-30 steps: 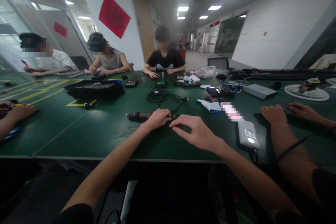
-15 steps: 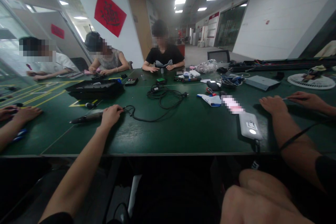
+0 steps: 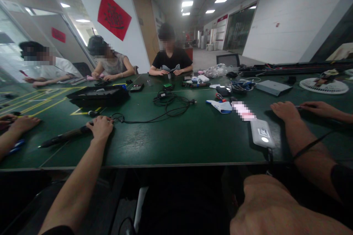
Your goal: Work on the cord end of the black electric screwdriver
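My left hand (image 3: 100, 127) lies on the green table (image 3: 193, 136), left of centre, fingers closed over the rear end of a dark, pen-shaped corded tool (image 3: 63, 137). The tool's tip points left toward the table's front edge. Its black cable (image 3: 146, 119) runs right to a loose coil (image 3: 172, 104) mid-table. My right hand (image 3: 278, 209) is off the table, low at the bottom right and close to the camera. It is a blurred patch of skin and its fingers do not show.
A white power bank (image 3: 261, 134) with a cord lies near the front right edge. Another person's hands (image 3: 286, 112) rest to its right, and a different person's hand (image 3: 20, 124) at the far left. A black tray (image 3: 97, 93) stands behind my left hand. Three people sit at the far side.
My left hand has dragged the corded tool left and toward the front edge, stretching its cable. My right hand has left the table and dropped below its edge, near the camera.
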{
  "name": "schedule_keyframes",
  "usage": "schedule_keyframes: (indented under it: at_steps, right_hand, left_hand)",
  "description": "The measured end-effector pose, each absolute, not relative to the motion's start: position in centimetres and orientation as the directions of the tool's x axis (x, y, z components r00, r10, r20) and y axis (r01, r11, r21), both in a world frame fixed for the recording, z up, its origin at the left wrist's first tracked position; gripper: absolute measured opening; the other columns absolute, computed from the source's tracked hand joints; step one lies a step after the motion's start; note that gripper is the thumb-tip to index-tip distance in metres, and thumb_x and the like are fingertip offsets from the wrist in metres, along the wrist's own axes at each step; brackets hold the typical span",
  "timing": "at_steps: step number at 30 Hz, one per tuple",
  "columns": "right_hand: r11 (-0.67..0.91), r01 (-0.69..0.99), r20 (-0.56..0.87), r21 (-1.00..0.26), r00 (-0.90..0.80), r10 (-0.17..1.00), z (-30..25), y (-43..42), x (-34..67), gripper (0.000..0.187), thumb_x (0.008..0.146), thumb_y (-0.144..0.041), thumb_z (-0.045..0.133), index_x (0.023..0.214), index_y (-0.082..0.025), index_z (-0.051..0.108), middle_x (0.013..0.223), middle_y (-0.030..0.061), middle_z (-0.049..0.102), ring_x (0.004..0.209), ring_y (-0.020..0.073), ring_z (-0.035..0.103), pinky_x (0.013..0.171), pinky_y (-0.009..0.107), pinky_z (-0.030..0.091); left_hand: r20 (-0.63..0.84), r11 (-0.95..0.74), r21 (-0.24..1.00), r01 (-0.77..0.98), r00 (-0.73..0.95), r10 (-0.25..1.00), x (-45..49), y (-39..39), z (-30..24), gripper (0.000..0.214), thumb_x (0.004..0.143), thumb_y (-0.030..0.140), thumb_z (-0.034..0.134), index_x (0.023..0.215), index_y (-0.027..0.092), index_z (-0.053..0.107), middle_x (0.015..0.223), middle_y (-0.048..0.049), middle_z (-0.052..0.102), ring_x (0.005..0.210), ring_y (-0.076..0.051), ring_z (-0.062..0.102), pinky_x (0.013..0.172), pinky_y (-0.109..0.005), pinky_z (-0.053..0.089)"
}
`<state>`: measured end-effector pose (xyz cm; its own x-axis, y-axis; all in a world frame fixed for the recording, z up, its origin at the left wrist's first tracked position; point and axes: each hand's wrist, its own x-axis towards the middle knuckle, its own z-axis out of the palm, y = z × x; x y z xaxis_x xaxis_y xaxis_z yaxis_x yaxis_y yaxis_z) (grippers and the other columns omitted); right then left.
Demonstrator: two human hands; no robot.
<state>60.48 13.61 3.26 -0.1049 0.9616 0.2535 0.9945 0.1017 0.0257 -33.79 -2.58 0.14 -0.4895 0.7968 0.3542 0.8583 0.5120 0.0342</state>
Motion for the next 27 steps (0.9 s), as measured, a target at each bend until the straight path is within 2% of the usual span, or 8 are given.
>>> schedule_keyframes:
  at_steps: [3, 6, 9, 12, 14, 16, 21, 27]
  right_hand:
    - [0.162, 0.986, 0.240, -0.027, -0.151, 0.959, 3.7, 13.4, 59.8, 0.032, 0.089, -0.009, 0.053, 0.061, -0.025, 0.047, 0.089, 0.0218, 0.072, 0.089, 0.0272, 0.057, 0.094, 0.048, 0.033]
    - [0.248, 0.928, 0.265, -0.279, -0.174, 0.949, 5.4, 11.9, 57.8, 0.037, 0.092, -0.041, 0.062, 0.059, -0.030, 0.048, 0.076, 0.0154, 0.071, 0.086, 0.0272, 0.057, 0.097, 0.051, 0.035]
    - [0.335, 0.813, 0.311, -0.476, -0.201, 0.929, 7.6, 9.4, 55.2, 0.040, 0.075, -0.074, 0.069, 0.070, -0.035, 0.060, 0.068, 0.0046, 0.070, 0.085, 0.0259, 0.060, 0.095, 0.053, 0.040]
    - [0.472, 0.678, 0.250, -0.564, -0.405, 0.880, 9.3, 7.5, 53.2, 0.049, 0.063, -0.091, 0.063, 0.078, -0.044, 0.066, 0.063, 0.0044, 0.068, 0.078, 0.0300, 0.064, 0.076, 0.054, 0.046]
    - [0.572, 0.527, 0.180, -0.628, -0.617, 0.766, 9.7, 7.2, 52.8, 0.049, 0.064, -0.094, 0.057, 0.075, -0.047, 0.066, 0.055, 0.0045, 0.063, 0.074, 0.0329, 0.066, 0.066, 0.054, 0.046]
    - [0.568, 0.554, 0.181, -0.609, -0.600, 0.779, 9.4, 7.5, 53.1, 0.051, 0.066, -0.094, 0.055, 0.071, -0.044, 0.064, 0.049, 0.0019, 0.059, 0.072, 0.0296, 0.065, 0.073, 0.053, 0.047]
    - [0.375, 0.807, 0.330, -0.456, -0.238, 0.913, 8.2, 8.4, 54.2, 0.057, 0.072, -0.089, 0.055, 0.064, -0.033, 0.054, 0.045, -0.0036, 0.057, 0.075, 0.0206, 0.060, 0.095, 0.051, 0.039]
    - [0.419, 0.725, 0.368, -0.546, -0.241, 0.898, 12.6, 3.9, 49.3, 0.061, 0.066, -0.097, 0.051, 0.067, -0.037, 0.059, 0.039, -0.0062, 0.055, 0.063, 0.0202, 0.063, 0.078, 0.050, 0.045]
  left_hand:
    - [0.357, 0.442, -0.010, 0.897, -0.409, 0.840, -32.4, -2.2, 0.0, 0.035, 0.099, 0.034, 0.044, 0.111, 0.014, 0.069, 0.142, -0.0182, 0.056, 0.135, -0.037, 0.043, 0.116, -0.064, 0.020]
    - [0.355, 0.312, -0.069, 0.947, -0.269, 0.895, -29.8, -1.7, 0.4, 0.036, 0.097, 0.031, 0.040, 0.107, 0.016, 0.071, 0.146, -0.0194, 0.054, 0.139, -0.038, 0.041, 0.119, -0.065, 0.019]
    - [0.326, 0.236, -0.067, 0.969, -0.202, 0.924, -27.0, -1.3, 0.8, 0.036, 0.097, 0.031, 0.037, 0.102, 0.017, 0.070, 0.144, -0.0189, 0.055, 0.136, -0.037, 0.045, 0.118, -0.064, 0.024]
    - [0.268, 0.203, -0.012, 0.979, -0.193, 0.944, -24.9, -1.0, 0.9, 0.040, 0.100, 0.033, 0.031, 0.105, 0.016, 0.067, 0.130, -0.0197, 0.061, 0.123, -0.037, 0.055, 0.106, -0.057, 0.043]
    - [0.245, 0.177, 0.008, 0.984, -0.173, 0.954, -23.9, -0.8, 0.6, 0.041, 0.102, 0.033, 0.028, 0.104, 0.016, 0.065, 0.121, -0.0199, 0.062, 0.116, -0.037, 0.058, 0.097, -0.052, 0.049]
    - [0.232, 0.128, 0.014, 0.992, -0.128, 0.964, -23.0, -0.6, 0.3, 0.039, 0.103, 0.032, 0.028, 0.103, 0.016, 0.064, 0.117, -0.0192, 0.062, 0.113, -0.035, 0.060, 0.094, -0.048, 0.050]
    - [0.202, -0.006, 0.028, 1.000, 0.000, 0.979, -19.7, -0.2, -0.2, 0.033, 0.105, 0.030, 0.030, 0.102, 0.019, 0.062, 0.112, -0.0140, 0.063, 0.108, -0.028, 0.061, 0.098, -0.040, 0.049]
    - [0.248, -0.214, 0.007, 0.977, 0.205, 0.947, -12.4, -0.9, 0.5, 0.030, 0.107, 0.031, 0.032, 0.100, 0.020, 0.058, 0.106, -0.0118, 0.063, 0.101, -0.027, 0.061, 0.090, -0.039, 0.050]
